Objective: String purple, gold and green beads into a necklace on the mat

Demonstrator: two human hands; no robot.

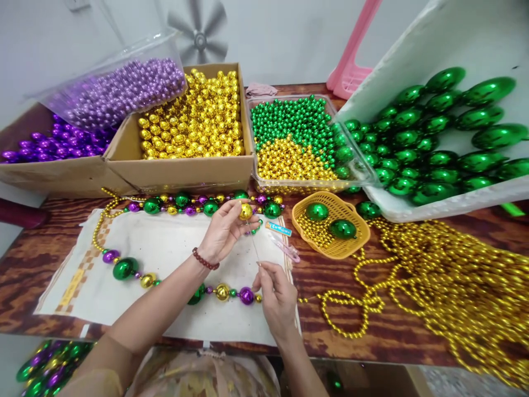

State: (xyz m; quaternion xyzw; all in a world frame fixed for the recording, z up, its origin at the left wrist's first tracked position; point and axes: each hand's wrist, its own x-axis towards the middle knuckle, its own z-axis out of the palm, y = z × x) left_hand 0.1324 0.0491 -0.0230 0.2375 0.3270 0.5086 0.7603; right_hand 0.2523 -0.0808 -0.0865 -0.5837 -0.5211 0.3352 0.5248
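Observation:
My left hand (225, 229) pinches a gold bead (246, 212) above a white cloth (165, 248). My right hand (275, 292) is closed on a thin needle (254, 248) that runs up toward that bead. A strand of green, gold and purple beads (206, 205) loops around the cloth, with its near part (223, 292) lying just under my right hand. A red bead bracelet (205, 260) is on my left wrist.
Boxes at the back hold purple beads (119, 94), gold beads (198, 116) and green and gold beads (295, 138). A white tray (454, 44) holds large green balls. A yellow basket (330, 223) and gold bead strings (446, 275) lie right.

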